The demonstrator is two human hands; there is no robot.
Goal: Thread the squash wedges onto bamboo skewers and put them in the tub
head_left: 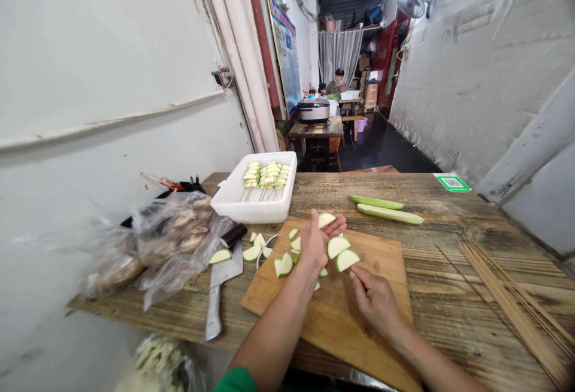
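My left hand (pixel 315 242) is over the cutting board (pixel 377 311), holding a pale half-round zucchini slice (pixel 326 219) between thumb and fingers. In a pinch at the lower right, my right hand (pixel 375 297) grips a skewer threaded with two zucchini slices (pixel 342 253); the stick itself is mostly hidden. The slices are close to my left palm. Loose cut pieces (pixel 284 265) lie on the board under and beside my left wrist. More half-rounds (pixel 252 252) rest left of the board, close to a cleaver (pixel 226 272) with a grey handle.
A white tub (pixel 251 207) of finished skewers stands behind the board. Two long zucchini pieces (pixel 390 213) lie at the back right, bamboo skewers (pixel 507 302) at right. Bagged mushrooms (pixel 184 230) sit left. Farther off, a person (pixel 336 83) is at another table.
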